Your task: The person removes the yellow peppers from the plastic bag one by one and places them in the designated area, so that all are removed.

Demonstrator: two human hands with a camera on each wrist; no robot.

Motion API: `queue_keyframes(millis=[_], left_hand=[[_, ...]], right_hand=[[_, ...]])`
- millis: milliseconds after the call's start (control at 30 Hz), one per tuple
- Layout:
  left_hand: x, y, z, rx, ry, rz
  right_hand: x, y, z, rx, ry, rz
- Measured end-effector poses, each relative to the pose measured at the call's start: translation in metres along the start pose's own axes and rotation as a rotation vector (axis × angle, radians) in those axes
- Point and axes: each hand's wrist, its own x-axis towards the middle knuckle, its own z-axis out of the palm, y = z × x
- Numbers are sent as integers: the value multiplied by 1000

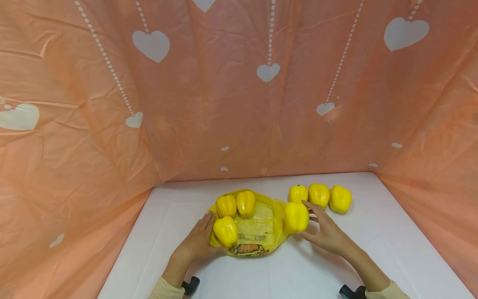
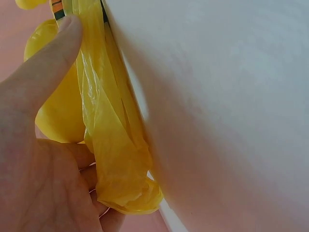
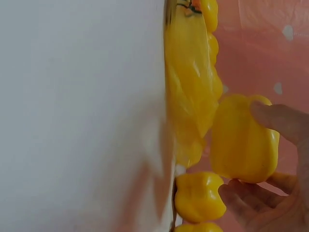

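Note:
A yellow plastic bag (image 1: 278, 224) lies on the white table with three yellow bell peppers (image 1: 225, 231) on its left part. My left hand (image 1: 197, 238) rests against the bag's left edge, thumb along the front and fingers spread along the far side. In the left wrist view the thumb touches the crumpled bag (image 2: 116, 154). My right hand (image 1: 328, 230) holds another yellow bell pepper (image 1: 296, 216) over the bag's right end. The right wrist view shows this bell pepper (image 3: 244, 140) raised above the table, between thumb and fingers.
Three more bell peppers (image 1: 319, 195) sit in a row behind my right hand, on the table's back right. A pink curtain (image 1: 239, 104) with white hearts encloses the back and sides of the table (image 1: 168, 216).

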Motion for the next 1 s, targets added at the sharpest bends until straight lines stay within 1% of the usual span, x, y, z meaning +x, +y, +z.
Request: queue_keyframes(millis=[100,200,400,633,833,1000], left_hand=[[1,0,0,-3,3,6],[0,3,-4,-3,-4,0],[0,4,-3,11,-2,-9],[0,2,-2,21,-10,-19],[1,3,-3,23,-9,-15],[1,4,-3,23,-16,-15]], right_hand=[[-3,4,-4,-6,1,-6],[-5,7,-6,-7,3,-11],[-9,12,-8,-16,4,-8],[-11,16,-8,-9,2,21],[-13,21,-6,5,10,1],[-14,26,-4,15,0,8]])
